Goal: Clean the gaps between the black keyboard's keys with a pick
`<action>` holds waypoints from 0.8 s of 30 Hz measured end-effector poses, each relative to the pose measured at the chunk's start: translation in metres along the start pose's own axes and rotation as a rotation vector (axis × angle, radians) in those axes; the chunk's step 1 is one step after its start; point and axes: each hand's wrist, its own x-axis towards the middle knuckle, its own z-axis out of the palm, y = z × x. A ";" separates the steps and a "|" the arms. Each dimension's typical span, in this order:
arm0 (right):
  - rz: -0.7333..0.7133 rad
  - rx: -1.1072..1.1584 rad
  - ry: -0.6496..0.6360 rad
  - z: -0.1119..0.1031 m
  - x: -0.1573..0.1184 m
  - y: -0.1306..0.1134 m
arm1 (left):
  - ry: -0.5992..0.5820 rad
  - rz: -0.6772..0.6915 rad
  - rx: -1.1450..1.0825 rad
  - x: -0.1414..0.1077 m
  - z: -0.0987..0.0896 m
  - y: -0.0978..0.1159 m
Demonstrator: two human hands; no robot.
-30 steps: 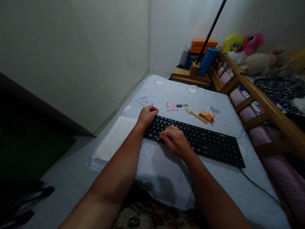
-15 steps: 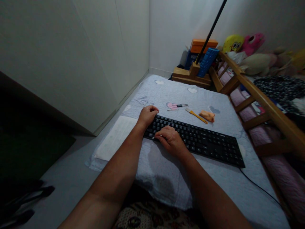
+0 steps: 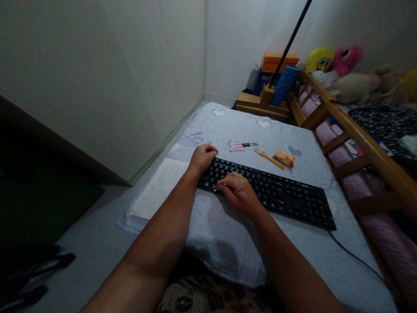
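Observation:
A black keyboard (image 3: 286, 195) lies at a slant across the cloth-covered table. My left hand (image 3: 203, 158) is at its far left corner, with fingers curled onto the edge. My right hand (image 3: 239, 191) is closed over the lower left keys, pinching a thin white cotton swab (image 3: 216, 190) whose tip is near the bottom row. Beyond the keyboard lie a yellow-handled brush (image 3: 269, 159), a crumpled orange cloth (image 3: 284, 159), a small black-handled metal tool (image 3: 250, 144) and another cotton swab (image 3: 236, 150).
A folded white cloth (image 3: 158, 187) lies left of the keyboard. The keyboard's cable (image 3: 355, 256) runs off to the right. A pale cabinet (image 3: 130, 87) borders the left side, and a wooden bed rail (image 3: 365, 126) the right. A wooden stand (image 3: 252, 100) is at the back.
My right hand has shifted slightly to the right along the lower left keys with the cotton swab. My left hand stays at the keyboard's corner.

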 end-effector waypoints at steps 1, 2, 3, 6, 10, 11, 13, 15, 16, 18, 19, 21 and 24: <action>-0.005 0.004 0.002 0.002 0.001 -0.001 | 0.000 0.000 -0.001 0.000 0.000 0.000; -0.012 0.008 0.000 0.003 0.001 -0.001 | 0.000 0.000 -0.001 0.000 0.000 0.000; -0.015 0.009 0.005 0.005 0.002 -0.002 | -0.001 -0.001 -0.001 0.000 0.000 0.000; -0.009 0.001 0.007 0.009 0.004 -0.004 | -0.001 0.001 -0.003 0.000 -0.001 0.000; 0.004 -0.003 0.011 0.012 0.005 -0.004 | -0.001 -0.008 -0.001 -0.001 -0.001 0.001; 0.005 -0.004 0.018 0.012 0.006 -0.003 | -0.001 -0.008 0.000 -0.001 -0.001 0.001; 0.011 -0.004 0.036 0.013 0.006 -0.001 | -0.003 0.000 -0.002 -0.001 -0.002 0.000; 0.024 -0.008 0.051 0.013 0.007 0.001 | -0.007 0.004 -0.007 0.000 -0.002 -0.001; 0.031 -0.012 0.055 0.013 0.008 0.001 | -0.009 0.005 -0.011 0.000 -0.002 -0.001; 0.045 -0.020 0.058 0.013 0.009 0.002 | -0.009 0.008 -0.013 0.001 -0.001 -0.002; 0.048 -0.024 0.060 0.013 0.009 0.003 | -0.008 0.009 -0.011 0.001 -0.001 -0.003; 0.047 -0.026 0.060 0.012 0.009 0.003 | -0.007 0.013 -0.004 0.002 -0.001 -0.003; 0.047 -0.023 0.066 0.010 0.008 0.004 | -0.005 0.009 -0.003 0.002 -0.001 -0.004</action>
